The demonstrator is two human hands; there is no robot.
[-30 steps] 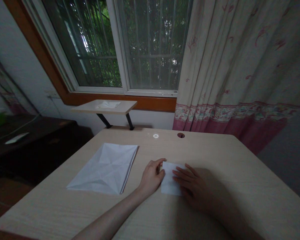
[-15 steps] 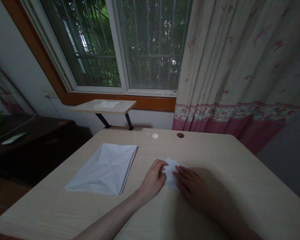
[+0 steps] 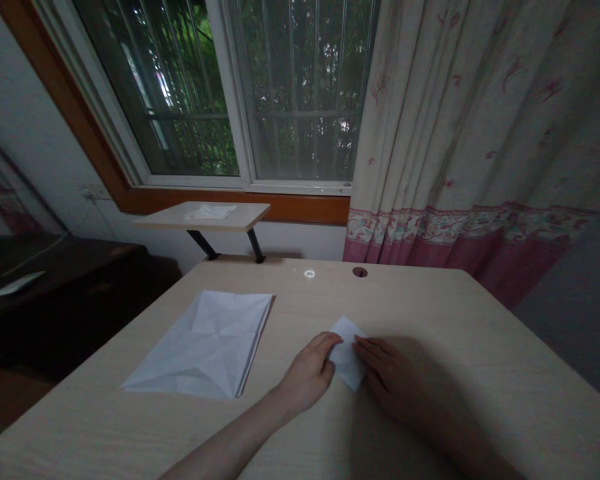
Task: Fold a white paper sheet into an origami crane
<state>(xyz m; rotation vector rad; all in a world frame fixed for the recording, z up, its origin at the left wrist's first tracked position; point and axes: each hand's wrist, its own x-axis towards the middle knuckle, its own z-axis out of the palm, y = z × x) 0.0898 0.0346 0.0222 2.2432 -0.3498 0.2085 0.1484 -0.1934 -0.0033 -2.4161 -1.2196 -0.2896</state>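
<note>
A small folded white paper (image 3: 348, 363) lies on the pale wooden table (image 3: 290, 440), one corner pointing toward me. My left hand (image 3: 310, 370) is at its left edge, fingers curled together with the fingertips on the paper. On the right side, my right hand (image 3: 387, 370) rests with its fingertips on the paper's edge, the fingers lying fairly flat and extended. A larger creased white paper (image 3: 213, 343), apparently in layers, lies to the left of my left hand and touches neither hand.
At the back left, a small raised shelf (image 3: 250, 217) on black legs bears a crumpled white paper (image 3: 211, 211). A round hole (image 3: 360, 272) is near the table's back edge. Behind stand a barred window and a curtain (image 3: 430, 227). A dark cabinet (image 3: 70, 267) is at the left.
The small paper has turned slightly, and its near corner now shows between my hands. My left hand's fingertips have shifted a little to the right and down along its edge.
</note>
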